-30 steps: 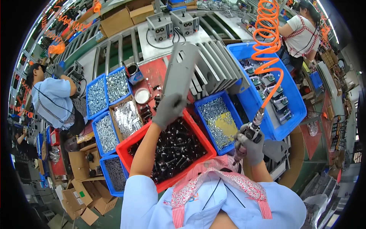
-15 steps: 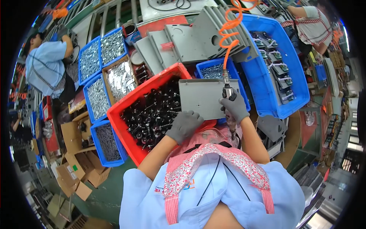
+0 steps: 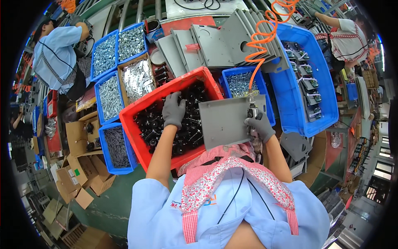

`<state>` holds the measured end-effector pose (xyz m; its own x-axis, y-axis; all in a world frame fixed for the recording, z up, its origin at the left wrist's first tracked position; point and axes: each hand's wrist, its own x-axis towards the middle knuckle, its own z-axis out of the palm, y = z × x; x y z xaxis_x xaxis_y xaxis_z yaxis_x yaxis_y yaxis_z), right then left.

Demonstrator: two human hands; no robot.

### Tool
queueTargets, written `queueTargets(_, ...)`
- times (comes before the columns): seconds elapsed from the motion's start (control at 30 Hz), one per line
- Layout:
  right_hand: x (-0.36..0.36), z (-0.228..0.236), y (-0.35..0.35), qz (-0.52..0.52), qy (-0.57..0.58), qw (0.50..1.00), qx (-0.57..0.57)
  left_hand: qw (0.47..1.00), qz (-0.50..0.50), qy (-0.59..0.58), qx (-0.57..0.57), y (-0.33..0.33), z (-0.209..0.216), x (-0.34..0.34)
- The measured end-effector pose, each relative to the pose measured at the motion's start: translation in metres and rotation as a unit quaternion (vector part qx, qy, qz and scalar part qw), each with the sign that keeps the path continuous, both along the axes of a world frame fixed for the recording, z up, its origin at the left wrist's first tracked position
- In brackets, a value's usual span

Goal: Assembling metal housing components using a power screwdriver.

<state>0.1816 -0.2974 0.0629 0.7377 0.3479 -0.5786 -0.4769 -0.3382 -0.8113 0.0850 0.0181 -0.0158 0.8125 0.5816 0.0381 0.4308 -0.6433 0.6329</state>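
My left hand (image 3: 173,110), in a grey glove, is over a red bin (image 3: 132,132) of black parts (image 3: 188,120). Its fingers are parted among the upper parts, and I see nothing held in them. A pneumatic screwdriver (image 3: 253,111) is gripped in my gloved right hand (image 3: 261,127), its body pointing down toward my lap. From its top runs an orange coiled air hose (image 3: 261,45). Between my hands a flat grey metal plate (image 3: 224,121) leans at the bin's right edge, close to my apron; the screwdriver and right hand overlap its right side.
Blue bins (image 3: 119,167) of screws and small metal parts line the left, beside a box of flat metal pieces (image 3: 138,83). Grey panels (image 3: 213,45) are stacked behind. A large blue tub (image 3: 327,120) of assemblies stands right. Co-workers (image 3: 58,54) work at both sides.
My left hand has left the grey plate's near edge and moved left and away from me, over the black parts. The plate now sits lower and tilted; my right hand still holds the screwdriver.
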Motion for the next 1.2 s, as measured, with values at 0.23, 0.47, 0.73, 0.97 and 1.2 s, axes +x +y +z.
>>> queueTargets(0.23, -0.005, 0.007, -0.008, -0.015, 0.047, 0.999, 0.022, 0.969, -0.042, 0.23, 0.077, 0.005, -0.007, 0.043)
queueTargets(0.47, -0.009, -0.003, -0.026, -0.002, -0.014, 1.0, -0.006, 0.965, -0.046, 0.256, 0.034, 0.014, -0.008, 0.016)
queueTargets(0.73, -0.007, -0.005, -0.031, -0.043, 0.012, 0.999, 0.026, 0.969, 0.058, 0.022, -0.239, -0.001, 0.019, -0.031)
queueTargets(0.97, 0.006, 0.02, -0.021, -0.086, 0.025, 0.993, 0.071, 0.808, 0.046, -0.06, -0.584, -0.029, 0.066, -0.041)
queueTargets(1.2, 0.013, 0.047, -0.012, -0.074, 0.044, 0.981, 0.175, 0.598, -0.033, -0.146, -0.787, -0.05, 0.055, -0.031)
